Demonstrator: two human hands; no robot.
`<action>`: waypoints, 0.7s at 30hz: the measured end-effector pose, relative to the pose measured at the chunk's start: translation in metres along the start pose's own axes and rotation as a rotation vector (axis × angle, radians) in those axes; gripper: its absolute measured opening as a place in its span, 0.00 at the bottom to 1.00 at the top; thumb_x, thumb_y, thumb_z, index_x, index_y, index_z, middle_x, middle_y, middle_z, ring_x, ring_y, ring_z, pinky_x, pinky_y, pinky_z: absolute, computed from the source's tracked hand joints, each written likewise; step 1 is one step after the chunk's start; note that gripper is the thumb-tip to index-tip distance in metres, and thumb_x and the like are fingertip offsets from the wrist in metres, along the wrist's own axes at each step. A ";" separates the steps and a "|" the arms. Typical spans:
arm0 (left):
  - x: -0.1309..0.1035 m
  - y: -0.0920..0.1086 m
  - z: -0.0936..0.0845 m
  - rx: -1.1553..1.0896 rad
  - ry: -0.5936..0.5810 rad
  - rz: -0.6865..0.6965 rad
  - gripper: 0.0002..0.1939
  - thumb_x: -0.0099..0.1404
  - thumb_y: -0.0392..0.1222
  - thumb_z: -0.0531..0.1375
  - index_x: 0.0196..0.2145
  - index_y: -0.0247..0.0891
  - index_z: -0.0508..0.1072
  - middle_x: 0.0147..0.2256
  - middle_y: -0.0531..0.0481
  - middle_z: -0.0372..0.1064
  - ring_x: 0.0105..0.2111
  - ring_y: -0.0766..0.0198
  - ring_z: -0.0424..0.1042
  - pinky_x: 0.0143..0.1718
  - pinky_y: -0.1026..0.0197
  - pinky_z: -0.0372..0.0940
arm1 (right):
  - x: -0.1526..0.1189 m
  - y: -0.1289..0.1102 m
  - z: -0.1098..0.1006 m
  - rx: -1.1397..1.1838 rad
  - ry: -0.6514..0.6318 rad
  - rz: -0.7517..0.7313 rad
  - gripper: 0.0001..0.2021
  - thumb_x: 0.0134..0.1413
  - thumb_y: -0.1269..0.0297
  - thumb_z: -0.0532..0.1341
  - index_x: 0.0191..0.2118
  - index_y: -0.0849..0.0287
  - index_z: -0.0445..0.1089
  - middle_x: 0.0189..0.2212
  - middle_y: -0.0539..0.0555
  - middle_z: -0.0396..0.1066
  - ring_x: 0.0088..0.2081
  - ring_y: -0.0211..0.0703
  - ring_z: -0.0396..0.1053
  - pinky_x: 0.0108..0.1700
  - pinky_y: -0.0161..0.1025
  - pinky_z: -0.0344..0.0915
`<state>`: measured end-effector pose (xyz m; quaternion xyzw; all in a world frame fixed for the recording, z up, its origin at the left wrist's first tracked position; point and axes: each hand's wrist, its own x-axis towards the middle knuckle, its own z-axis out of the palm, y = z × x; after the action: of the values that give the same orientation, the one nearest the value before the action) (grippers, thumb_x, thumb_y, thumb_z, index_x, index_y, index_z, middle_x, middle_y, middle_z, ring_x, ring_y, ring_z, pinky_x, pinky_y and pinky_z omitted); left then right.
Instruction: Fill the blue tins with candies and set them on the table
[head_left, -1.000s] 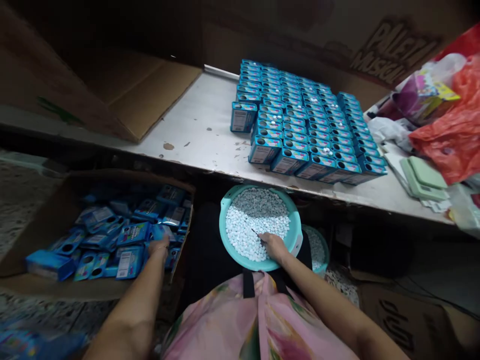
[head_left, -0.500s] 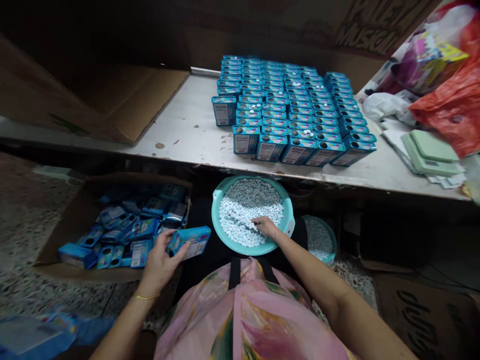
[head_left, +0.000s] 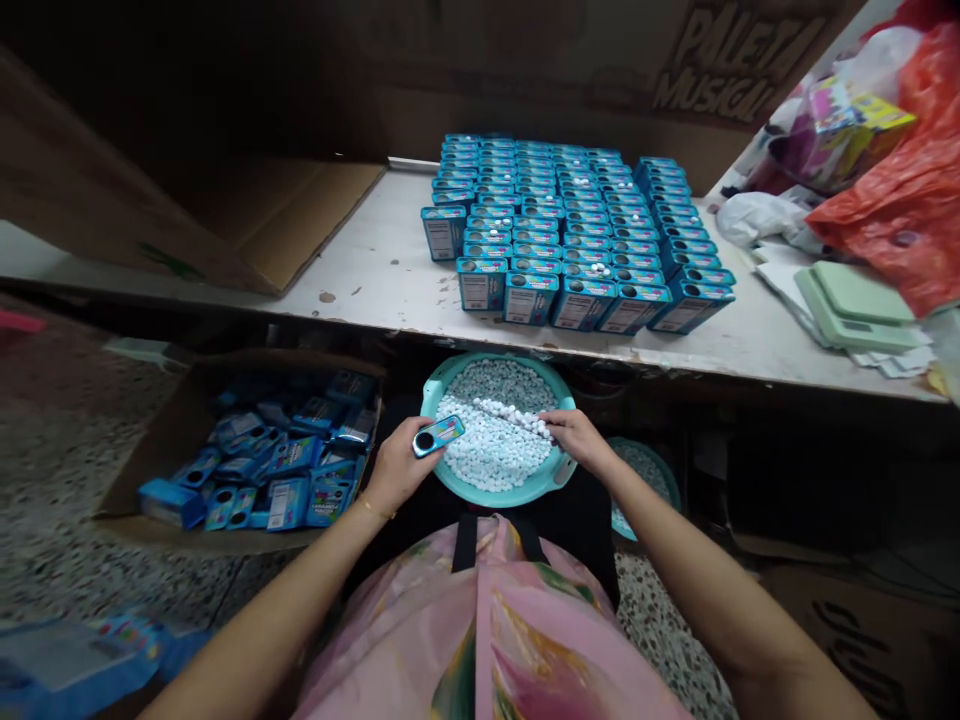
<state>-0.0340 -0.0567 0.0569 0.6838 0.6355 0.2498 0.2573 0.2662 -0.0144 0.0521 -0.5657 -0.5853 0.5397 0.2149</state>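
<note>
My left hand grips a small blue candy box, tilted with its top, which has a round dark hole, facing me. The box is over the left rim of a turquoise basin on my lap. Small white round candies fill the basin, with a raised line of them across the middle. At the basin's right side, my right hand has its fingers closed at the end of that line. What they hold is hidden among the candies.
Rows of upright blue boxes stand on the white table, some with candies on top. A carton of loose blue boxes lies at left. A second basin, a green scale and an orange bag are at right.
My left hand has brought the blue box from the carton's side to the basin and turned its holed top toward me. My right hand has shifted right, to the basin's rim.
</note>
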 end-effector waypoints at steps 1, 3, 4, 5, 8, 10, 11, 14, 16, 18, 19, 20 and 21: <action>0.009 0.004 0.003 0.006 -0.014 0.007 0.18 0.53 0.44 0.60 0.43 0.40 0.65 0.39 0.50 0.68 0.40 0.59 0.68 0.42 0.59 0.63 | -0.001 -0.010 -0.006 0.009 -0.016 -0.006 0.19 0.44 0.67 0.53 0.41 0.66 0.73 0.21 0.49 0.67 0.20 0.30 0.57 0.24 0.29 0.57; 0.025 0.012 0.013 0.017 -0.038 0.003 0.19 0.52 0.42 0.60 0.43 0.40 0.66 0.40 0.49 0.69 0.41 0.58 0.68 0.44 0.58 0.63 | 0.000 -0.030 -0.016 0.001 -0.056 -0.010 0.18 0.43 0.68 0.54 0.40 0.66 0.73 0.20 0.48 0.66 0.20 0.30 0.56 0.23 0.29 0.55; 0.032 0.014 0.019 0.018 -0.047 0.005 0.19 0.52 0.41 0.60 0.43 0.40 0.66 0.40 0.49 0.69 0.41 0.58 0.68 0.44 0.58 0.63 | 0.002 -0.039 -0.019 -0.030 -0.087 -0.019 0.17 0.43 0.68 0.54 0.39 0.66 0.74 0.19 0.48 0.66 0.20 0.30 0.56 0.23 0.28 0.55; 0.037 0.016 0.025 0.016 -0.057 0.014 0.19 0.52 0.40 0.60 0.43 0.40 0.66 0.40 0.49 0.69 0.42 0.58 0.68 0.44 0.58 0.62 | 0.004 -0.047 -0.021 -0.078 -0.120 -0.035 0.17 0.43 0.69 0.53 0.38 0.65 0.74 0.19 0.48 0.66 0.20 0.30 0.56 0.24 0.28 0.55; 0.048 0.019 0.043 0.027 -0.090 0.045 0.20 0.51 0.38 0.60 0.44 0.40 0.66 0.40 0.49 0.69 0.43 0.57 0.67 0.46 0.58 0.61 | 0.015 -0.067 -0.022 -0.308 -0.189 -0.114 0.14 0.42 0.72 0.53 0.32 0.63 0.76 0.19 0.47 0.68 0.23 0.31 0.60 0.26 0.28 0.55; 0.052 0.019 0.051 0.048 -0.114 0.047 0.20 0.51 0.38 0.60 0.44 0.40 0.65 0.41 0.48 0.69 0.44 0.56 0.67 0.46 0.58 0.61 | 0.022 -0.078 -0.020 -0.476 -0.191 -0.166 0.14 0.41 0.74 0.54 0.31 0.60 0.76 0.21 0.48 0.70 0.26 0.33 0.63 0.28 0.28 0.56; 0.053 0.019 0.054 0.057 -0.125 0.046 0.20 0.51 0.38 0.60 0.44 0.40 0.65 0.41 0.48 0.69 0.44 0.56 0.67 0.46 0.57 0.61 | 0.026 -0.083 -0.018 -0.551 -0.181 -0.183 0.14 0.41 0.75 0.55 0.31 0.60 0.76 0.22 0.48 0.71 0.27 0.34 0.64 0.30 0.29 0.56; 0.054 0.016 0.060 0.070 -0.150 0.042 0.20 0.52 0.39 0.59 0.44 0.40 0.65 0.40 0.48 0.69 0.43 0.56 0.67 0.45 0.57 0.61 | 0.033 -0.097 -0.010 -0.726 -0.156 -0.198 0.14 0.42 0.76 0.56 0.34 0.59 0.76 0.25 0.50 0.72 0.31 0.38 0.67 0.34 0.31 0.58; 0.054 0.012 0.063 0.076 -0.150 0.032 0.19 0.52 0.39 0.59 0.44 0.40 0.65 0.40 0.47 0.68 0.43 0.55 0.67 0.44 0.57 0.61 | 0.036 -0.105 -0.004 -0.815 -0.167 -0.210 0.14 0.42 0.77 0.57 0.34 0.59 0.76 0.25 0.51 0.72 0.33 0.40 0.68 0.38 0.34 0.59; 0.054 0.009 0.065 0.078 -0.151 0.026 0.20 0.52 0.39 0.60 0.44 0.39 0.65 0.40 0.47 0.68 0.43 0.55 0.66 0.44 0.57 0.61 | 0.037 -0.112 0.002 -0.889 -0.173 -0.235 0.12 0.43 0.77 0.57 0.33 0.61 0.76 0.26 0.53 0.73 0.34 0.42 0.68 0.40 0.36 0.60; 0.055 0.007 0.066 0.075 -0.151 0.026 0.21 0.51 0.38 0.60 0.44 0.39 0.64 0.40 0.47 0.68 0.44 0.55 0.66 0.44 0.57 0.61 | 0.038 -0.115 0.004 -0.925 -0.171 -0.245 0.11 0.43 0.76 0.57 0.32 0.62 0.76 0.27 0.54 0.73 0.35 0.42 0.69 0.39 0.36 0.60; 0.055 0.006 0.067 0.070 -0.151 0.029 0.21 0.51 0.38 0.60 0.44 0.40 0.64 0.41 0.47 0.68 0.44 0.55 0.66 0.44 0.57 0.61 | 0.037 -0.119 0.007 -0.961 -0.169 -0.247 0.11 0.44 0.76 0.57 0.32 0.63 0.76 0.27 0.55 0.73 0.34 0.42 0.69 0.38 0.36 0.60; 0.056 0.005 0.067 0.063 -0.150 0.036 0.21 0.51 0.38 0.60 0.44 0.40 0.64 0.41 0.47 0.68 0.44 0.56 0.66 0.45 0.57 0.61 | 0.037 -0.122 0.009 -0.995 -0.167 -0.242 0.10 0.44 0.75 0.57 0.32 0.64 0.75 0.27 0.56 0.73 0.34 0.43 0.69 0.37 0.36 0.61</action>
<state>0.0179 -0.0036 0.0112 0.7195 0.6097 0.1825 0.2780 0.1959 0.0423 0.1428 -0.4827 -0.8475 0.2108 -0.0664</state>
